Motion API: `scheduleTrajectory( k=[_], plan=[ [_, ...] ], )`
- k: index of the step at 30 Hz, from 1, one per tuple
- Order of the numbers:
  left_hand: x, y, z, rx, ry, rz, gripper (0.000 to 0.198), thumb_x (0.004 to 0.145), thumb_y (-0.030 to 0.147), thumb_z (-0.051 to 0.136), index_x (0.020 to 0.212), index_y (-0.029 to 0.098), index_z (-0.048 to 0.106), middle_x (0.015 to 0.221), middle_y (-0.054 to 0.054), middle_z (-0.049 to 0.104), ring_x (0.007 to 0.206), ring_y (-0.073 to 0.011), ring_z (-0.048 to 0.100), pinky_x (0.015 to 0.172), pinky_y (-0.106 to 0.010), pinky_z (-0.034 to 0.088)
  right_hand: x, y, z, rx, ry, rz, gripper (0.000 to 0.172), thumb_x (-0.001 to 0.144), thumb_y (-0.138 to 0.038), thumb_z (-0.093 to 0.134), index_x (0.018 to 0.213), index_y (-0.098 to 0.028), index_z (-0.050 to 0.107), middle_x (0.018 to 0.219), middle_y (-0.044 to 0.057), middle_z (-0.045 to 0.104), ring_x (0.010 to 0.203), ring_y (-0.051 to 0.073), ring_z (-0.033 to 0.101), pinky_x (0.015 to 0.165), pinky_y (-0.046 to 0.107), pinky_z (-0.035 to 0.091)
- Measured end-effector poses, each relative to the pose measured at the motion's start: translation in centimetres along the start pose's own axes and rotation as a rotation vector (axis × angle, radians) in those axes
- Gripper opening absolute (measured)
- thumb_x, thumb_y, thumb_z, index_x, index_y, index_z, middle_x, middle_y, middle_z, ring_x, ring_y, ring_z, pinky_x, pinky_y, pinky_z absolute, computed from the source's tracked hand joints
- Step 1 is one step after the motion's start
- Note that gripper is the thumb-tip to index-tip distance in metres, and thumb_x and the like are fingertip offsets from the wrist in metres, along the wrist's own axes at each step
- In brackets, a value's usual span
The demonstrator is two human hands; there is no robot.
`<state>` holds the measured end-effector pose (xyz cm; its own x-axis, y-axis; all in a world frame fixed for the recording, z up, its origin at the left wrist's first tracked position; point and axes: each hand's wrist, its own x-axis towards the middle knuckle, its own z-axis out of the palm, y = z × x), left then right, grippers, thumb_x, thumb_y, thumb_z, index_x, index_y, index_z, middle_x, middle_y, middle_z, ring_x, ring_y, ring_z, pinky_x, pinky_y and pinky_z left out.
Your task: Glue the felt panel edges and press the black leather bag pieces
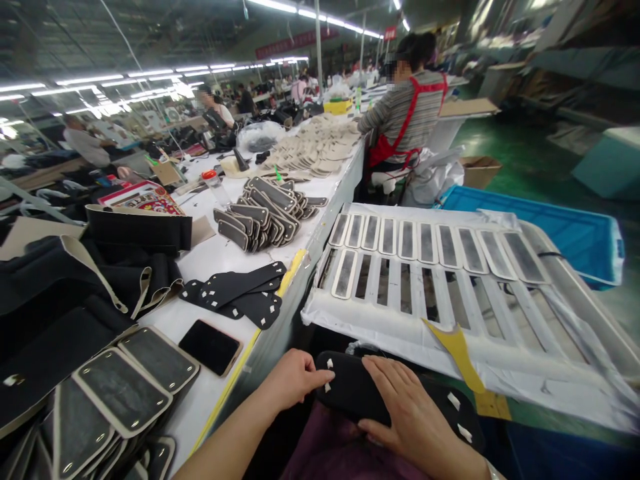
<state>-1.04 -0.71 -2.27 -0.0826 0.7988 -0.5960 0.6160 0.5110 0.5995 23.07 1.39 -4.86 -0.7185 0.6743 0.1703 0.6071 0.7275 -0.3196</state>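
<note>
Across my lap lies a long black padded strip (pixel 350 390) with rounded ends and small white tabs near both ends. My left hand (pixel 293 380) has its fingers curled at the strip's left end, the thumb pressing by a white tab (pixel 327 387). Over the strip's middle my right hand (pixel 407 410) is laid, fingers toward the far edge and thumb at the near edge, gripping it. Similar black strips (pixel 245 290) with white tabs lie on the white table (pixel 200 263) at left, near a dark phone (pixel 211 347).
Grey panels with pale borders (pixel 123 390) are stacked at left front; more pile up (pixel 265 213) farther back. A slatted white rack (pixel 395 280) holds panels, with a yellow scraper (pixel 457 353) on its edge. Behind it stands a blue bin (pixel 590 233). A person in a red apron (pixel 410 113) sits beyond.
</note>
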Motion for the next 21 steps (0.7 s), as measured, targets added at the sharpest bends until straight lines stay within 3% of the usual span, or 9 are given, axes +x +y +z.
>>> scheduleTrajectory(
  k=[4, 10, 13, 17, 21],
  plan=[
    [-0.7, 2.4, 0.5, 0.361, 0.148, 0.222, 0.022, 0.074, 0.029, 0.057, 0.056, 0.016, 0.054, 0.058, 0.000, 0.058, 0.060, -0.0146, 0.056, 0.055, -0.024, 0.037, -0.3, 0.1, 0.3, -0.032, 0.016, -0.005, 0.080, 0.066, -0.040, 0.070, 0.134, -0.013, 0.039, 0.131, 0.015, 0.049, 0.118, 0.031, 0.046, 0.097, 0.049, 0.041],
    [-2.2, 4.7, 6.5, 0.510, 0.274, 0.511, 0.016, 0.078, 0.020, 0.048, 0.074, 0.017, 0.062, 0.075, -0.005, 0.066, 0.067, -0.0196, 0.061, 0.060, -0.028, 0.042, -0.7, 0.4, 0.8, 0.029, 0.011, 0.008, 0.077, 0.067, -0.023, 0.057, 0.139, -0.013, 0.031, 0.134, 0.014, 0.046, 0.122, 0.029, 0.042, 0.102, 0.048, 0.036],
    [-2.1, 5.7, 7.9, 0.453, 0.287, 0.554, 0.012, 0.075, 0.018, 0.049, 0.073, 0.016, 0.061, 0.073, -0.005, 0.065, 0.066, -0.0200, 0.061, 0.059, -0.029, 0.041, -0.4, 0.4, 0.9, 0.078, 0.031, 0.001, 0.081, 0.066, -0.015, 0.050, 0.142, -0.014, 0.022, 0.135, 0.014, 0.046, 0.122, 0.026, 0.043, 0.102, 0.046, 0.035],
    [-1.7, 6.7, 7.1, 0.237, 0.289, 0.506, 0.020, 0.075, 0.022, 0.053, 0.055, 0.017, 0.049, 0.059, -0.001, 0.059, 0.057, -0.0143, 0.054, 0.054, -0.025, 0.035, 0.2, 0.5, 1.0, 0.149, 0.111, 0.030, 0.083, 0.069, -0.016, 0.051, 0.143, -0.009, 0.015, 0.132, 0.017, 0.048, 0.117, 0.025, 0.048, 0.099, 0.043, 0.040],
    [-2.0, 7.1, 6.9, -0.002, 0.307, 0.489, 0.027, 0.074, 0.023, 0.055, 0.052, 0.017, 0.041, 0.055, 0.002, 0.054, 0.053, -0.0112, 0.048, 0.053, -0.024, 0.031, 0.6, 0.3, 1.8, 0.091, 0.159, -0.011, 0.072, 0.074, -0.022, 0.054, 0.141, -0.012, 0.027, 0.131, 0.016, 0.050, 0.116, 0.026, 0.050, 0.098, 0.044, 0.040]
  ],
)
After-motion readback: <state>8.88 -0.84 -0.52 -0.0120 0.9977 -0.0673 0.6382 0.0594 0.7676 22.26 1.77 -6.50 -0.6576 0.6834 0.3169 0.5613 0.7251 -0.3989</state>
